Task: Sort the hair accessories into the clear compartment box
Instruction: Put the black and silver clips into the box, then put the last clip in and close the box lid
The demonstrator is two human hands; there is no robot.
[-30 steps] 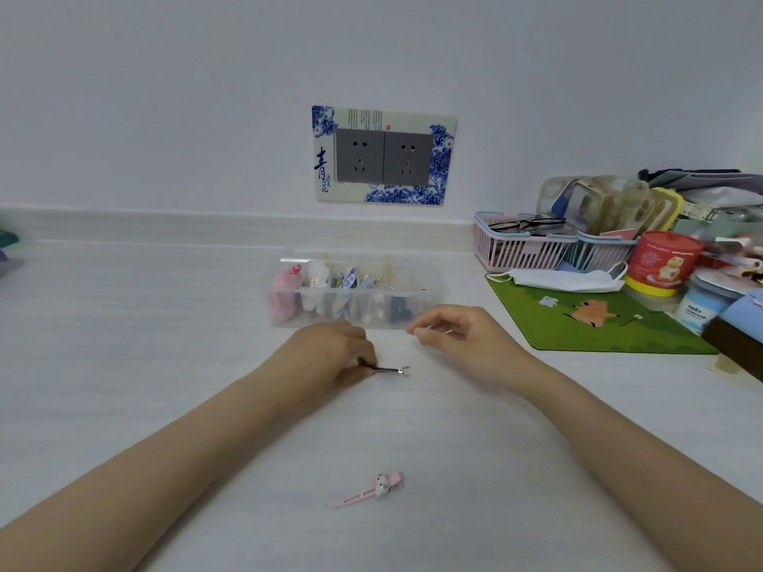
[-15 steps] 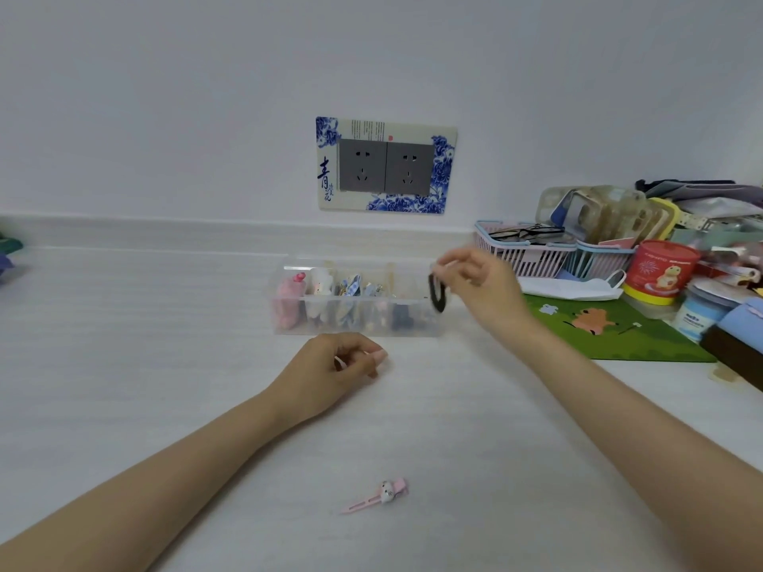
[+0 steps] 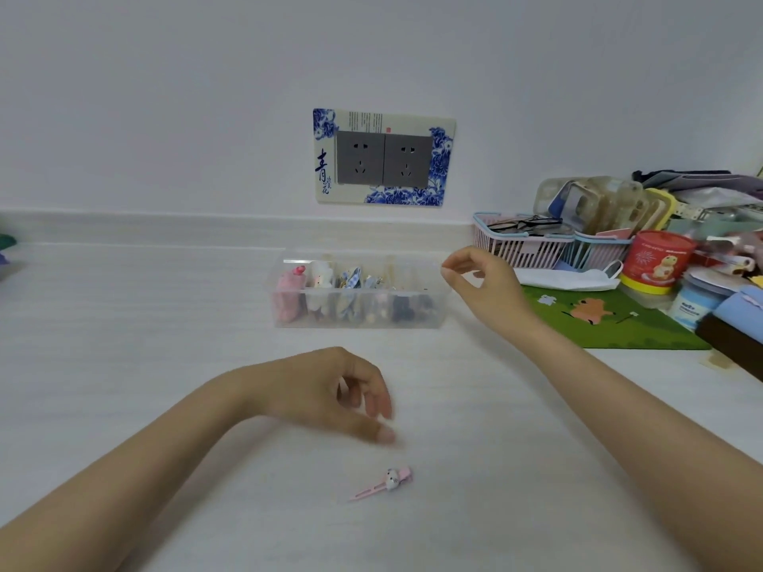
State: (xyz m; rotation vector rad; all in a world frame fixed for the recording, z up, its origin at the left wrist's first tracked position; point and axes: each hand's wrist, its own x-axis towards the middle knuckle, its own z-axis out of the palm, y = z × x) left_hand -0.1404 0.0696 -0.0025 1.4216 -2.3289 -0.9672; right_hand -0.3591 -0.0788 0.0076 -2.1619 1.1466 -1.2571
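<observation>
Hovering mid-frame, the left hand [image 3: 330, 394] hangs loosely curled and empty just above the pink clip [image 3: 386, 483], apparently the next pick. Right hand [image 3: 481, 284], fingertips together, seemingly empty, sits beside the box [image 3: 359, 319], centre.

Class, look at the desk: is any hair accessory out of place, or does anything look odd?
One pink clip with a small white figure lies alone on the desk, near the left hand, outside the clear compartment box. Nothing looks spilled or damaged.
</observation>
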